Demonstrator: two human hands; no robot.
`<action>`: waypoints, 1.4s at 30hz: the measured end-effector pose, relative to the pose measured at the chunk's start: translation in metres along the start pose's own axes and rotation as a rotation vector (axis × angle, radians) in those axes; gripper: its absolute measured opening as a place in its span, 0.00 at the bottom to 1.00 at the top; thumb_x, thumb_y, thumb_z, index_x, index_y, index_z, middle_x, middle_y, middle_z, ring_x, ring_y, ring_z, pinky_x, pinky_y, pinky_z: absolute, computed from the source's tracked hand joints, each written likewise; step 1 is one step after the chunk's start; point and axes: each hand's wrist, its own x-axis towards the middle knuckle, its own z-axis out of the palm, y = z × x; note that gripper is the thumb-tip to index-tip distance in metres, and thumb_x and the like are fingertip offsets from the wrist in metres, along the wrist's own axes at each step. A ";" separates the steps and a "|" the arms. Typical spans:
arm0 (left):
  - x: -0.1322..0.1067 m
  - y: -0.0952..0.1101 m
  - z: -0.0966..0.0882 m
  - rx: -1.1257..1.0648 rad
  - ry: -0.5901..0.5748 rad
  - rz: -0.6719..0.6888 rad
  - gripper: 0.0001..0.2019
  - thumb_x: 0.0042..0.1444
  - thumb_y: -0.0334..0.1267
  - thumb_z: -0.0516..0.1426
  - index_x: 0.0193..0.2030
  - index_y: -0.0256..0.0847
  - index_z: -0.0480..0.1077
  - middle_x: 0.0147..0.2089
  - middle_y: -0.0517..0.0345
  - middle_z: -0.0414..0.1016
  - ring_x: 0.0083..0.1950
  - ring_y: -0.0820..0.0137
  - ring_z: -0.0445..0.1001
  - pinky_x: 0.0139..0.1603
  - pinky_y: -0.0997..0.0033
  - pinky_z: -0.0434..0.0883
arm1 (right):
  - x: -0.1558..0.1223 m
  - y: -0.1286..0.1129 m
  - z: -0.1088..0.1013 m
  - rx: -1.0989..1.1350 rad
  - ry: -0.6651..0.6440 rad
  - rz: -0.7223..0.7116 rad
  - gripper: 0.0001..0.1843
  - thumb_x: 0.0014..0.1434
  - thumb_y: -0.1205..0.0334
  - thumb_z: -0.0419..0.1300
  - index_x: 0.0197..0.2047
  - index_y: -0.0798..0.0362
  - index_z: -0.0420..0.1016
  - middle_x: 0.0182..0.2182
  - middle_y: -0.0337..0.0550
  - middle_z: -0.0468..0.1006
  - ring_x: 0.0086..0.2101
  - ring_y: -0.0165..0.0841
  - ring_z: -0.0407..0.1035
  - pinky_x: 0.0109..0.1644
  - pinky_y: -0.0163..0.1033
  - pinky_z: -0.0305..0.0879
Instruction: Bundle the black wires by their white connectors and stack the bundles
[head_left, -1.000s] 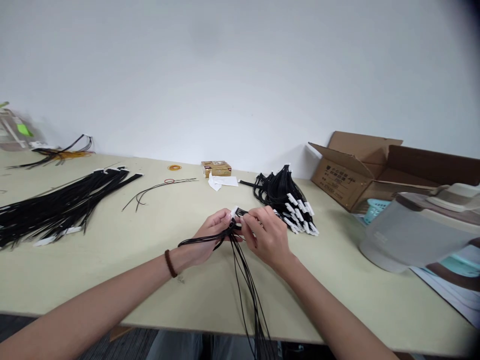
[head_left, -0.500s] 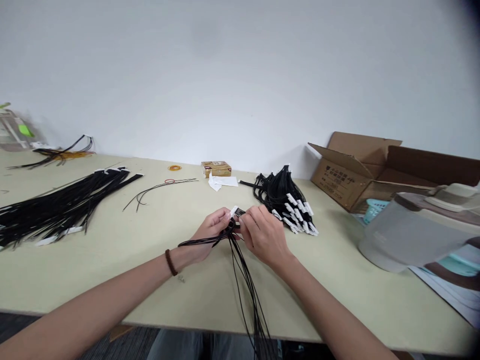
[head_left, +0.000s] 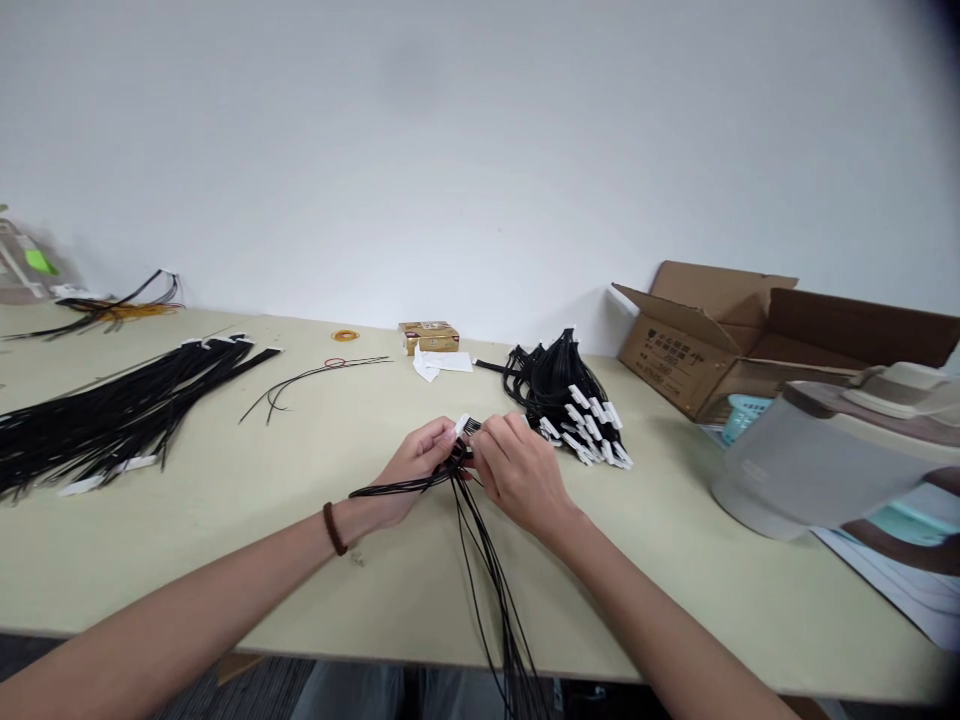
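Both hands clamp one bundle of thin black wires (head_left: 480, 540) above the beige table (head_left: 225, 540): left hand (head_left: 409, 480) grips the wires, right hand (head_left: 517, 475) pinches its single white connector (head_left: 462, 425). Two black wire heaps lie apart, one open cardboard box (head_left: 720, 340) stands right.

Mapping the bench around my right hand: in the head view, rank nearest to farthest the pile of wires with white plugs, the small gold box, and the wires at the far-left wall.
1. pile of wires with white plugs: just beyond the right hand, slightly right.
2. small gold box: farther back, slightly left.
3. far-left wires: across the table.
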 end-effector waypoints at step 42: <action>0.012 0.012 -0.011 -0.471 0.140 -0.262 0.10 0.56 0.27 0.48 0.28 0.35 0.68 0.30 0.55 0.73 0.36 0.68 0.76 0.46 0.65 0.68 | -0.002 0.031 -0.004 -0.150 0.401 0.040 0.11 0.55 0.71 0.55 0.42 0.51 0.67 0.37 0.42 0.70 0.40 0.34 0.58 0.42 0.39 0.56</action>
